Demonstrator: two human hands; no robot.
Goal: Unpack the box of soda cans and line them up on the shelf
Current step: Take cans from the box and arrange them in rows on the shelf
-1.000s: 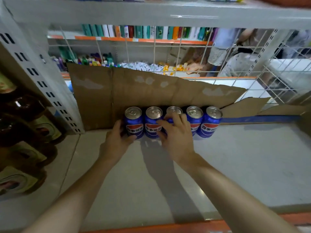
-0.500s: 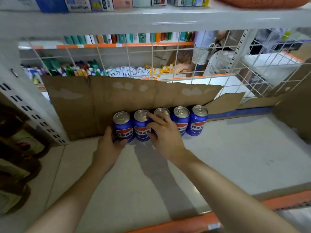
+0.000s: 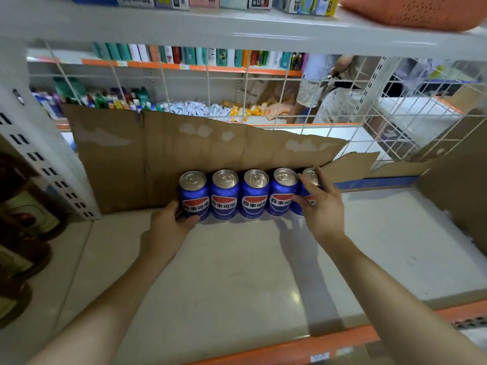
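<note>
Right grip: the right hand (image 3: 320, 206) is wrapping around the fifth can (image 3: 309, 189), thumb on its near side, fingers curling over the rim, holding it at the 3 o'clock end of the row.
Left grip: the left hand (image 3: 168, 229) is cupping the base of the first can (image 3: 194, 194) at the 9 o'clock end, thumb pressing on its front, fingers hidden behind.
Cans: five blue soda cans (image 3: 254, 193) are standing upright in one line, side by side and touching, labels facing the front edge of the shelf.
Row position: the line is sitting toward 12 o'clock on the shelf (image 3: 237, 272), right against the cardboard.
Cardboard: a flattened brown cardboard sheet (image 3: 158, 154) is leaning upright behind the cans, with a lower flap (image 3: 350, 164) trailing off toward 2 o'clock.
Shelf back: a white wire grid (image 3: 245, 83) is rising behind the cardboard.
Far right: more cardboard (image 3: 456, 180) is standing at 3 o'clock.
Far left: dark bottles (image 3: 23, 233) are crowding the 9 o'clock side beyond the perforated upright (image 3: 39, 154).
</note>
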